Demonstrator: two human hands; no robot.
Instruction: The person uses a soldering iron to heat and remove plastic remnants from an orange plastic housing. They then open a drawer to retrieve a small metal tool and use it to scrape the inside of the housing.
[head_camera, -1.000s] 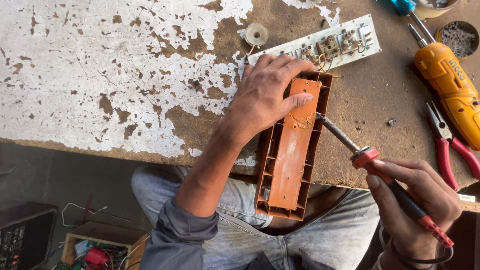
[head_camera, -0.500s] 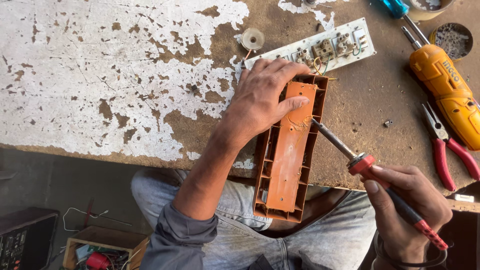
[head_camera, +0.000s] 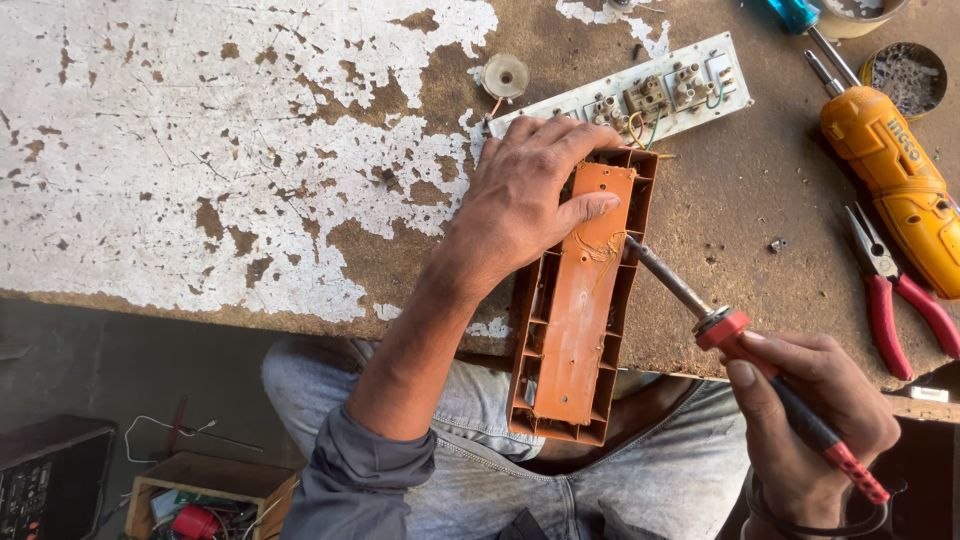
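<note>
Left hand presses flat, fingers spread, on the orange plastic casing overhanging the desk near edge; right hand grips soldering iron by its handle; casing looks light, rigid, brittle—hold by side walls.

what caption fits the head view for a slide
Left hand steadies an orange casing while the right hand touches a soldering iron to it.

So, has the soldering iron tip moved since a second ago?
No. The soldering iron tip stays at the same spot against the orange case, near its upper right edge.
</note>
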